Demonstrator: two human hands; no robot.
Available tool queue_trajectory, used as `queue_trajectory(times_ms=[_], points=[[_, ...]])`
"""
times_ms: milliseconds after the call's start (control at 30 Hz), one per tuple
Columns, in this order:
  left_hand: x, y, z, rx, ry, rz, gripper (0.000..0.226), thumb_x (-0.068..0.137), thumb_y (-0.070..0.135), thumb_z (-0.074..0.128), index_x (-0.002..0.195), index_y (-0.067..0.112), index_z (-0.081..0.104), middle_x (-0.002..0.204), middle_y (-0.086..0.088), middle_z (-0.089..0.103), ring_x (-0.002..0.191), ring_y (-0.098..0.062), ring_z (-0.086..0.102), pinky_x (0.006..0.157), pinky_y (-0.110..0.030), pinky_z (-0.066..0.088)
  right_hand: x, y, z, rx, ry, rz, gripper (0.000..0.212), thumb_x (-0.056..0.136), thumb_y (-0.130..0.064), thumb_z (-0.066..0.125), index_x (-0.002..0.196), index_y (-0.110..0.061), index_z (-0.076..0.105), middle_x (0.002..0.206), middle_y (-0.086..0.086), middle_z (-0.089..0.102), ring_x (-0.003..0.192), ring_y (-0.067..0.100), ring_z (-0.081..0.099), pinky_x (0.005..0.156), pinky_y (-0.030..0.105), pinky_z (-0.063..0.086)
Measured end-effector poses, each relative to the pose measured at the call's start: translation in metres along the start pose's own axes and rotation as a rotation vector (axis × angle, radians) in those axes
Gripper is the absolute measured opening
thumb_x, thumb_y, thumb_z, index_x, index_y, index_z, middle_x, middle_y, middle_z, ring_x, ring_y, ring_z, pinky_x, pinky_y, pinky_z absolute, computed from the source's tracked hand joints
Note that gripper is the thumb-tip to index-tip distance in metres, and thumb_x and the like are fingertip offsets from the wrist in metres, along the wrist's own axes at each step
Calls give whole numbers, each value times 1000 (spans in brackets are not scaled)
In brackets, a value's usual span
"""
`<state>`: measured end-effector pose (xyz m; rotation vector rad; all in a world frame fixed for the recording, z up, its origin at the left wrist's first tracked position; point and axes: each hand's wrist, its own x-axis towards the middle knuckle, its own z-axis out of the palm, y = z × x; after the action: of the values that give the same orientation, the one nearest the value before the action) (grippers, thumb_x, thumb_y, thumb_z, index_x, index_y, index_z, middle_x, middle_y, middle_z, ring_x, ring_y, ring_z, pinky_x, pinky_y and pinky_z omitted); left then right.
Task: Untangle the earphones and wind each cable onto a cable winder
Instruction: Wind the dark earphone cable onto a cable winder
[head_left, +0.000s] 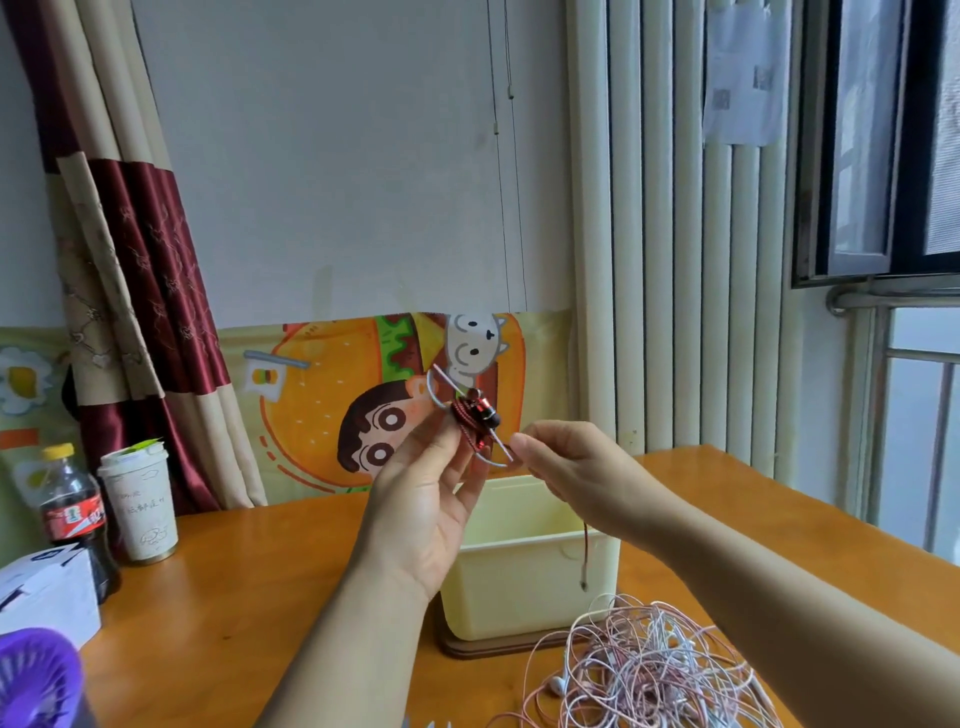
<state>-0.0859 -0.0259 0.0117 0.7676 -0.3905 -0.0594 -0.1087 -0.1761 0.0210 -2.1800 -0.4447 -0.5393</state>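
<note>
My left hand (431, 499) holds up a white cable winder (441, 387) with a dark red braided earphone cable (470, 421) wound round its middle. My right hand (566, 467) pinches the winder's lower right end, and the red cable's loose end (585, 556) hangs below that hand, with its plug dangling in front of the yellow box. A tangled heap of pink and white earphone cables (654, 670) lies on the wooden table at the lower right, with a white earbud (558, 685) at its left edge.
A pale yellow open box (524, 587) stands on a brown base behind the heap. At the left are a cola bottle (72, 514), a paper cup (139, 506), a white box (47, 592) and a purple fan (36, 680). Curtain and wall lie behind; a window is right.
</note>
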Motion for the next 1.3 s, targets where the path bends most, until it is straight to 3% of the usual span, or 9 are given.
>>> queue_trajectory(times_ms=[233, 400, 533, 600, 767, 867, 933, 1067, 1300], points=[[10, -5, -13, 91, 163, 26, 16, 96, 10, 54, 96, 14, 69, 98, -5, 71, 103, -20, 62, 78, -27, 50, -8, -15, 0, -273, -95, -82, 26, 99, -24, 45, 99, -17, 71, 77, -9, 63, 64, 10, 55, 57, 22, 41], [15, -8, -12, 46, 227, -6, 13, 96, 10, 55, 98, 12, 68, 99, -5, 70, 96, -16, 63, 74, -27, 50, -7, -18, -3, -345, -124, -71, 26, 100, -21, 45, 100, -15, 71, 75, -18, 57, 60, -6, 52, 56, 13, 39], [17, -6, -12, -66, 257, -49, 9, 94, 10, 58, 97, 11, 67, 93, -4, 68, 90, -14, 62, 74, -28, 51, -10, -12, -3, -377, -171, -48, 27, 99, -22, 45, 101, -18, 71, 99, -7, 68, 86, 6, 63, 80, 26, 52], [16, -6, -12, -69, 253, -51, 9, 94, 10, 58, 95, 11, 67, 93, -4, 68, 92, -15, 62, 75, -28, 52, -13, -11, -2, -380, -182, -45, 26, 99, -22, 46, 102, -18, 71, 101, -7, 69, 88, 9, 63, 82, 31, 52], [9, -13, -16, 315, 178, 90, 14, 95, 10, 57, 100, 18, 67, 97, -2, 73, 91, -16, 67, 77, -28, 53, -13, -17, -13, -339, -91, -77, 24, 98, -26, 48, 94, -17, 70, 75, -2, 64, 56, 7, 51, 52, 21, 41], [3, -14, -17, 760, 43, 241, 16, 94, 15, 61, 98, 30, 65, 89, 11, 74, 85, -4, 68, 77, -22, 54, -9, -24, -20, -309, -62, -109, 30, 96, -30, 51, 87, -8, 68, 61, -1, 51, 50, 4, 40, 47, 16, 33], [-2, -13, -14, 891, -32, 278, 16, 94, 18, 62, 97, 34, 63, 88, 19, 72, 84, 2, 66, 77, -20, 54, -6, -29, -24, -256, -30, -126, 31, 95, -31, 53, 77, -9, 66, 55, -6, 43, 47, 6, 36, 46, 15, 30], [-10, -11, -8, 919, -161, 222, 12, 94, 19, 61, 102, 28, 65, 92, 17, 73, 85, -2, 67, 80, -25, 56, -2, -26, -32, -230, 76, -147, 29, 92, -31, 56, 76, -9, 68, 51, -8, 40, 45, 4, 38, 45, 13, 30], [-17, -7, -10, 853, -255, 103, 18, 91, 18, 64, 108, 19, 65, 96, 5, 75, 89, -11, 70, 84, -29, 57, -4, -8, -32, -135, 231, -151, 21, 81, -42, 60, 62, -32, 58, 47, -9, 43, 45, 4, 38, 46, 15, 32]])
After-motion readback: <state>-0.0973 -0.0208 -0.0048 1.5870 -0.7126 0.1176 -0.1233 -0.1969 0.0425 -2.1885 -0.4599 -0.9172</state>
